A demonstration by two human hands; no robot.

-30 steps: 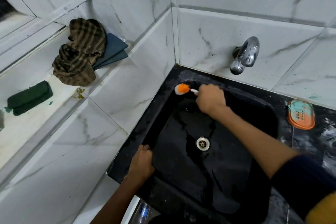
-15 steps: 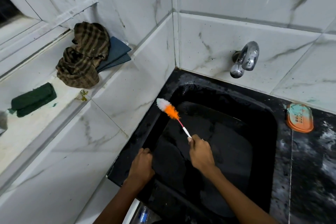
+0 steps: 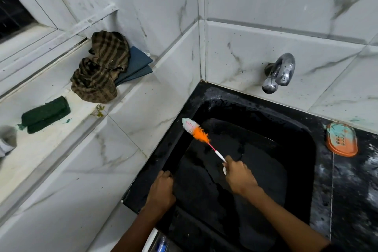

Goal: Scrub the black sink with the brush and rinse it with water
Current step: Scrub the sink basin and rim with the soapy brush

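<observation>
Head view. I take the sink (image 3: 302,149) as my landmark. My right hand (image 3: 239,176) is curled round the white handle end of the brush (image 3: 196,130); the brush slants up and away from it, its white-and-orange bristle head over the sink's left inner wall, near the rim. Whether the bristles touch the wall I cannot tell. My left hand (image 3: 162,188) grips the sink's near-left rim, fingers curled over the edge.

Handling, as I judge it: the brush is light, with a thin stem that probably flexes and soft bristles, so a hold low on the handle suits it. The basin looks wet, likely slippery.

Surroundings: the tap (image 3: 279,72) juts from the wall behind the sink, shut off, no water running. A soap dish (image 3: 341,139) sits on the counter right of the sink. On the ledge left of the sink lie a checked cloth (image 3: 100,67) and a green scrub pad (image 3: 46,114). Nothing blocks the brush's stroke.
</observation>
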